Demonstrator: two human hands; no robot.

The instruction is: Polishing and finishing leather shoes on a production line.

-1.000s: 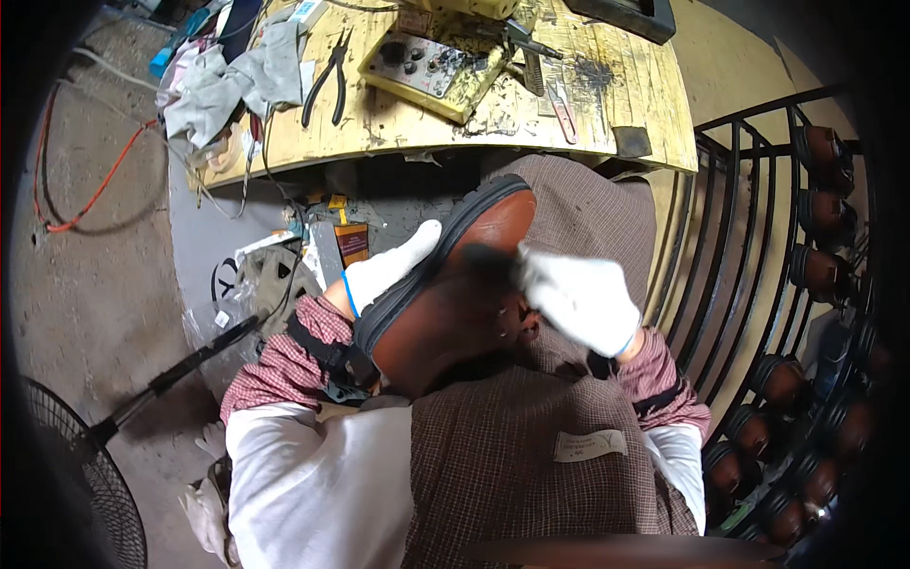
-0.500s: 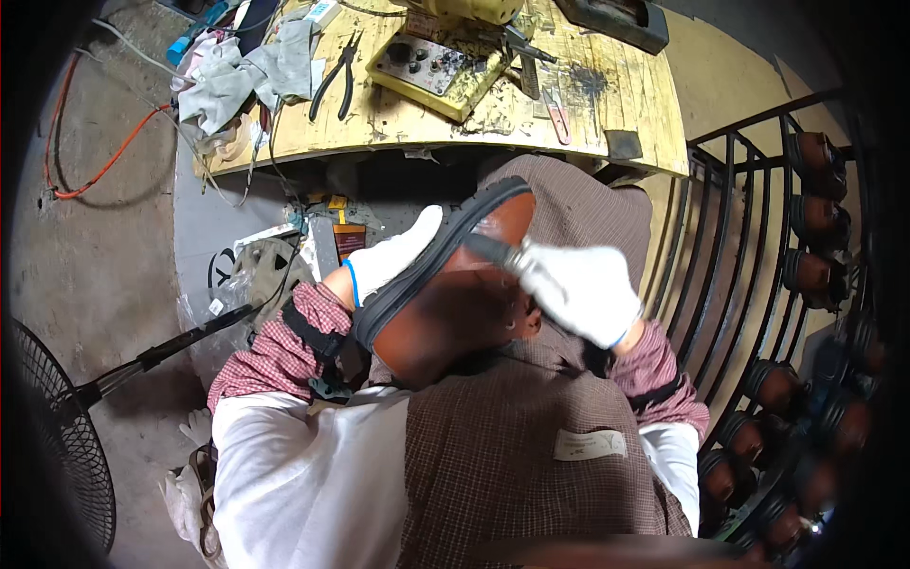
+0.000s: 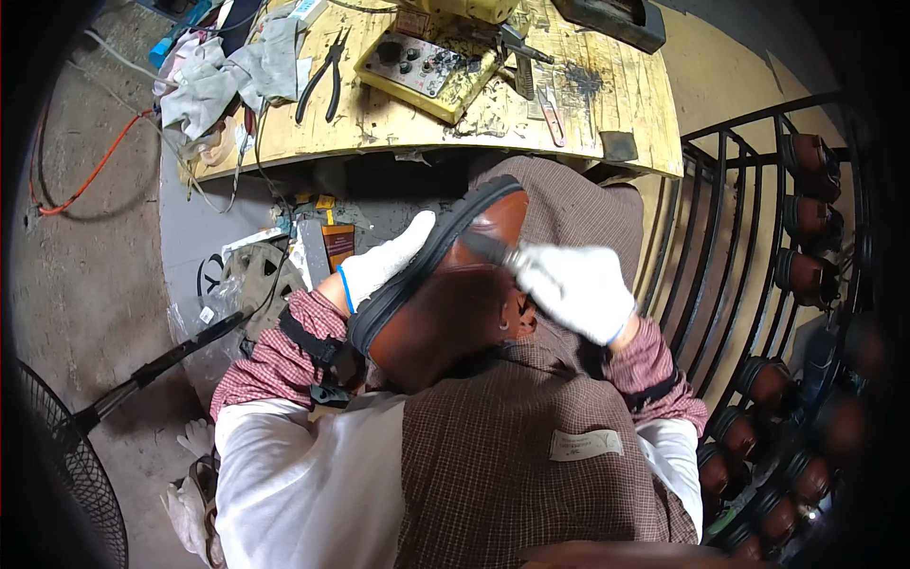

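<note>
Shoe (image 3: 445, 294) of brown leather with a dark sole lies in the middle of the frame, over the person's lap. The left hand (image 3: 384, 266), in a white glove, grips it along the sole side. The right hand (image 3: 573, 289) is closed around a small tool (image 3: 488, 248) whose tip touches the upper near the toe. For good work, I think the left hand must hold the shoe firm while the tool moves with light, even pressure.

The shoe (image 3: 445, 303) looks like glossy brown leather with a matt black rubber sole. Both hands wear white knitted cloth gloves, left hand (image 3: 384, 261), right hand (image 3: 573, 289). The far bench (image 3: 626, 104) is rough, stained wood. The right rack (image 3: 720, 237) is black painted metal.
</note>
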